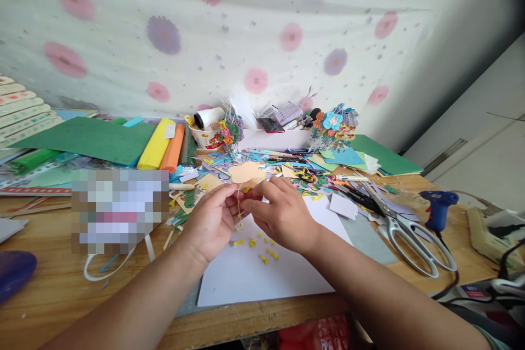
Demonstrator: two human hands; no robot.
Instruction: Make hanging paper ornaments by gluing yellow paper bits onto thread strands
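My left hand (213, 216) and my right hand (283, 210) meet over a white sheet of paper (303, 270). A thin, curved white stem (239, 202) with tiny yellow bits on it hangs between them. The left fingers are closed around its upper part. My right thumb and fingers pinch together close beside it; what lies between them is hidden. Small yellow pieces (264, 258) are scattered on the paper below the hands. Just beyond the fingertips lies a pale orange cut-out (247, 172) with a wavy edge.
Large silver scissors (418, 240) and a blue glue gun (438, 208) lie at right. Paper scraps (209, 167) cover the middle back. Yellow (156, 144) and orange rolls (173, 149) stand left of a paper tub (207, 138). Paper flowers (334, 126) stand at the back right.
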